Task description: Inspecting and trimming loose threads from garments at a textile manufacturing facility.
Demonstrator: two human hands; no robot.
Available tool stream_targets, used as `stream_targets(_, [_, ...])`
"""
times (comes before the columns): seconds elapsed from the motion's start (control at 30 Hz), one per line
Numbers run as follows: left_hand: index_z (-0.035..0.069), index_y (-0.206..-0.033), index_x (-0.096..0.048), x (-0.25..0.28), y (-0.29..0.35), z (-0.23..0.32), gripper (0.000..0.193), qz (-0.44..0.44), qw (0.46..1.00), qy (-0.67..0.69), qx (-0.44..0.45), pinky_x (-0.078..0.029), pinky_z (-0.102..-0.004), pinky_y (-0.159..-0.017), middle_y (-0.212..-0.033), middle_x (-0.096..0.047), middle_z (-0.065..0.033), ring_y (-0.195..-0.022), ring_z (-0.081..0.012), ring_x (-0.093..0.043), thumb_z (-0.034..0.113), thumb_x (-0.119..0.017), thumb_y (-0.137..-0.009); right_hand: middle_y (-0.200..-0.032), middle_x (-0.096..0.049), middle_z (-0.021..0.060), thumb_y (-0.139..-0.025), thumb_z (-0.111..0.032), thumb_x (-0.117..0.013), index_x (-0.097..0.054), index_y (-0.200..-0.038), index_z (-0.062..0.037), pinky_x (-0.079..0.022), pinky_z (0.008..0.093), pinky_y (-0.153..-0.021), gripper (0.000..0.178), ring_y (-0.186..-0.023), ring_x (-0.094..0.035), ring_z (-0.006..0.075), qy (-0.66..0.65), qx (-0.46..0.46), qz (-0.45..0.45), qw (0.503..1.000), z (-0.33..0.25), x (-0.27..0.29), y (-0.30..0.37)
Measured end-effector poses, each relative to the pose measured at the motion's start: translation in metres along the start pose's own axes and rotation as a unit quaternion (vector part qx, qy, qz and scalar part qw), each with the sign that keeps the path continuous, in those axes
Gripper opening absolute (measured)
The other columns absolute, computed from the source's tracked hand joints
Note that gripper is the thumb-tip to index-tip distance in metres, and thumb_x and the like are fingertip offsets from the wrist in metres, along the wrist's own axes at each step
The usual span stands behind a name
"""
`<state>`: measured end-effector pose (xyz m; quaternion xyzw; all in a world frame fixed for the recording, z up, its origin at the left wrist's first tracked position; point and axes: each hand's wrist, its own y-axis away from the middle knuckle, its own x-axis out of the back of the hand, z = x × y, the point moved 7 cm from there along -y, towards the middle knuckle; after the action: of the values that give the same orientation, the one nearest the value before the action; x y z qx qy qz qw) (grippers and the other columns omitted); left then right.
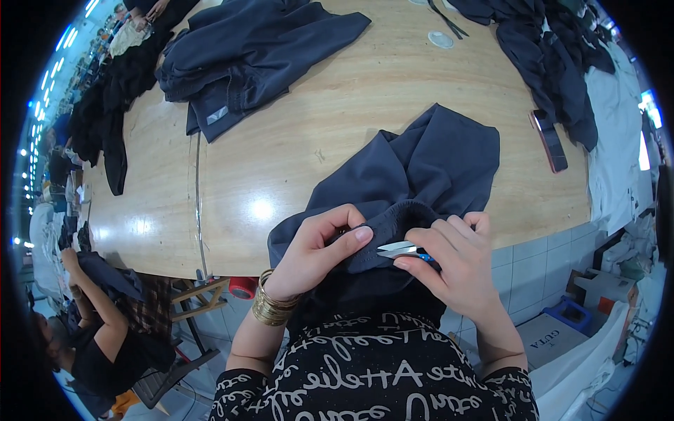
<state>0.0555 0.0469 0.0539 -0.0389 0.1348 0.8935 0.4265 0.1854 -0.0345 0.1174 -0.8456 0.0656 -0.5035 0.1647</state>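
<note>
- Because it stretches under nearly everything here, the pale wooden table comes first; the work hangs at its near edge.
- Next in size is the dark navy garment, partly spread on the tabletop and partly drawn over the edge toward the person's lap, its gathered band lying between the two hands.
- A second dark garment lies folded toward the far left, well apart from both hands.
- The left hand pinches the band narrowly, thumb on top, the other fingers partly hidden by cloth.
- Facing it, the right hand is closed around small snips, its fingers curled beside the garment.
- Smallest are the snips, silver blades pointing left across the band, tips near the left thumb; whether they touch cloth cannot be told. The step in hand seems to be trimming thread along the band, though no loose thread is distinct. The next move would call for a taut band and blades clear of the fabric.
</note>
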Motion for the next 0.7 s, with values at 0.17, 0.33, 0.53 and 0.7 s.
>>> stream_targets(0.17, [0.004, -0.081, -0.054, 0.0001, 0.0014, 0.0011, 0.02, 0.001, 1.0, -0.006, -0.006, -0.03, -0.0161, -0.057, -0.071, -0.045, 0.0086, -0.065, 0.0007, -0.035, 0.021, -0.056, -0.093, -0.07, -0.05, -0.0033, -0.076, -0.035, -0.068, -0.06, -0.084, -0.0119, -0.026, 0.0326, -0.066, 0.025, -0.063, -0.045, 0.0135, 0.007, 0.003, -0.001, 1.0, -0.0015, -0.0009, -0.0001])
stream_targets(0.33, [0.004, -0.081, -0.054, -0.0017, 0.0014, 0.0029, 0.02, -0.007, 1.0, -0.009, -0.006, -0.03, -0.0161, -0.057, -0.071, -0.046, 0.0084, -0.065, 0.0007, -0.036, 0.02, -0.057, -0.092, -0.069, -0.049, -0.0032, -0.076, -0.034, -0.069, -0.06, -0.085, -0.0124, -0.026, 0.0328, -0.065, 0.025, -0.062, -0.044, 0.0136, 0.019, 0.008, 0.004, 1.0, -0.0029, 0.0006, -0.0004])
stream_targets(0.53, [0.003, -0.082, -0.054, -0.0009, 0.0013, 0.0026, 0.019, -0.009, 1.0, -0.008, -0.006, -0.031, -0.0163, -0.058, -0.072, -0.048, 0.0081, -0.066, 0.0006, -0.037, 0.02, -0.057, -0.092, -0.067, -0.05, -0.0008, -0.071, -0.03, -0.072, -0.06, -0.082, -0.0099, -0.026, 0.0321, -0.066, 0.025, -0.059, -0.042, 0.0165, 0.012, 0.009, 0.008, 1.0, -0.005, 0.0036, -0.0023])
stream_targets(0.7, [0.003, -0.081, -0.054, -0.0009, 0.0011, 0.0028, 0.019, -0.008, 1.0, -0.008, -0.004, -0.032, -0.0162, -0.058, -0.072, -0.049, 0.0077, -0.066, 0.0006, -0.038, 0.019, -0.058, -0.091, -0.067, -0.05, -0.0007, -0.071, -0.029, -0.072, -0.061, -0.082, -0.0101, -0.026, 0.0321, -0.066, 0.025, -0.059, -0.042, 0.0165, 0.013, 0.009, 0.007, 1.0, -0.005, 0.0032, -0.002])
